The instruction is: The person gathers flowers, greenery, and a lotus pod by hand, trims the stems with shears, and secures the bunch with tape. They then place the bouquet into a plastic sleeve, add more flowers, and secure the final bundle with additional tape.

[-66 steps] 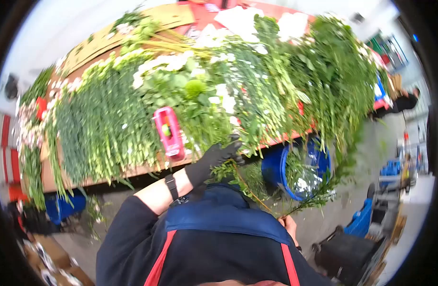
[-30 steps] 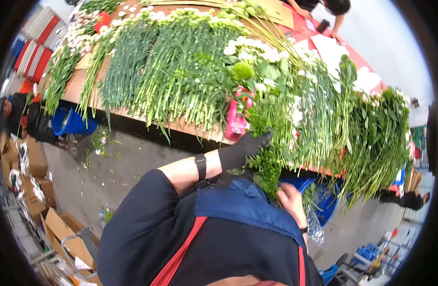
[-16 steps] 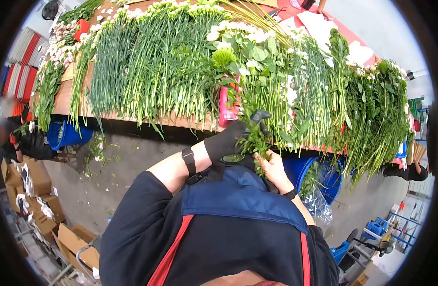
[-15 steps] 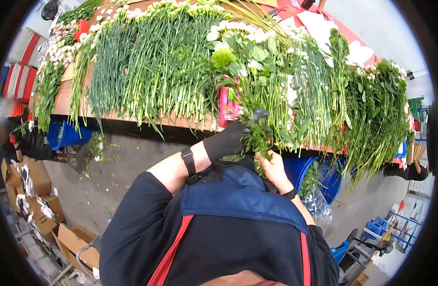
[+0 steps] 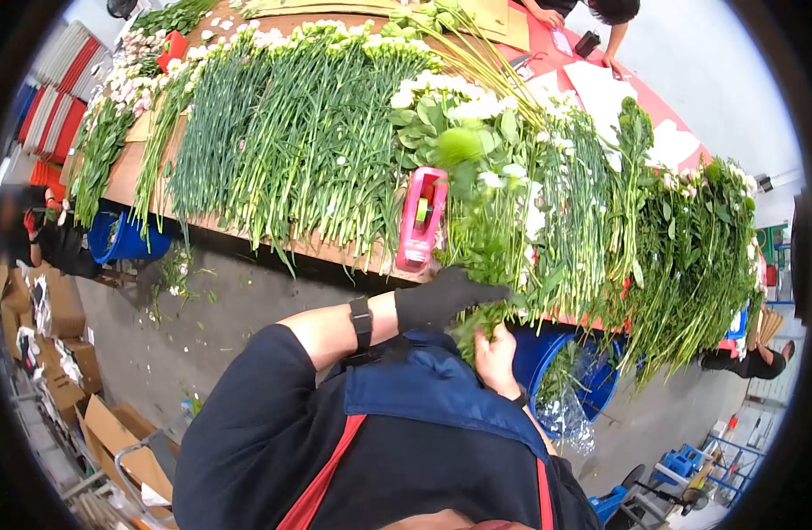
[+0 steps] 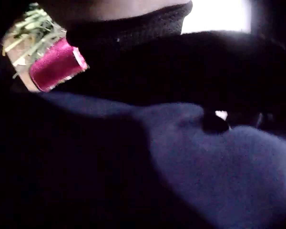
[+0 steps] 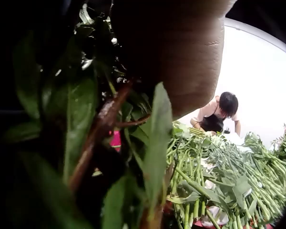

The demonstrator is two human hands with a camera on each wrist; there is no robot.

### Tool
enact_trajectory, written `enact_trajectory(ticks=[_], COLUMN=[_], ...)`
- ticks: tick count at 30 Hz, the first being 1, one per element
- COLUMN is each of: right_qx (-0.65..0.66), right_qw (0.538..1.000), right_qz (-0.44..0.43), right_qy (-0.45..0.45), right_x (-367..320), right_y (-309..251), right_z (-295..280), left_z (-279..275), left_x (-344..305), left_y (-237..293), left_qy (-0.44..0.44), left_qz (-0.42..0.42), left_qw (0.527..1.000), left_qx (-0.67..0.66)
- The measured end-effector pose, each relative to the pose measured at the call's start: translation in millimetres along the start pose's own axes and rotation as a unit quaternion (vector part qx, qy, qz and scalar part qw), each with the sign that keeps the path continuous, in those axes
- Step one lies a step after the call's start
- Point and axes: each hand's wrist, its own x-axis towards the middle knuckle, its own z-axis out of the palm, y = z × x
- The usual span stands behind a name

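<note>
Both hands on a leafy bunch (image 5: 483,243) at the near edge of the table (image 5: 123,187)

The gloved left hand (image 5: 448,300) appears closed round the lower stems of the bunch; blur and leaves hide exactly how its fingers lie. The bare right hand (image 5: 497,356) grips just below and nearer the body, and the right wrist view shows its thumb by a brownish leafy stem (image 7: 99,126). Above the hands, the bunch leans away over the table, with a blurred round green flower head (image 5: 460,147) near its far end.

The step in hand seems to be building up the bunch, with the right hand working a sprig in against the stems. The next move probably calls for a steady left grip while the right hand lines up the sprig, without crushing leaves.

Just left of the bunch sits a pink tape dispenser (image 5: 415,251), within easy reach. Farther left lie rows of long green stems (image 5: 309,159); to the right is a dark leafy pile (image 5: 702,256) hanging over the edge. Near right, below the table, a blue bucket (image 5: 529,352) holds greenery and clear wrapping. On the far side, another person (image 7: 218,114) bends over the table.
</note>
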Motion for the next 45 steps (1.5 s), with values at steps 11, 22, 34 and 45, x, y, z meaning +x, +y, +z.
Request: enact_trajectory(ticks=[11, 22, 34, 45], right_qx=[0.147, 0.012, -0.185, -0.027], right_qw=[0.966, 0.908, 0.979, 0.995], right_qz=[0.105, 0.041, 0.084, 0.048], right_qy=[-0.184, -0.417, 0.012, 0.085], right_x=[11.9, 81.1, 277.5, 228.0], right_y=[36.3, 27.3, 157.8, 179.3], right_z=[-47.3, -119.6, -153.4, -155.1], left_z=[37.5, 48.6, 46.1, 54.1], left_x=[40.5, 56.7, 66.9, 73.6], left_y=[17.3, 33.4, 32.5, 30.5], left_qy=[0.160, 0.184, 0.223, 0.190], left_qz=[0.001, -0.093, -0.102, -0.079], left_qw=[0.987, 0.943, 0.952, 0.960], left_qx=[0.004, -0.263, -0.183, -0.192])
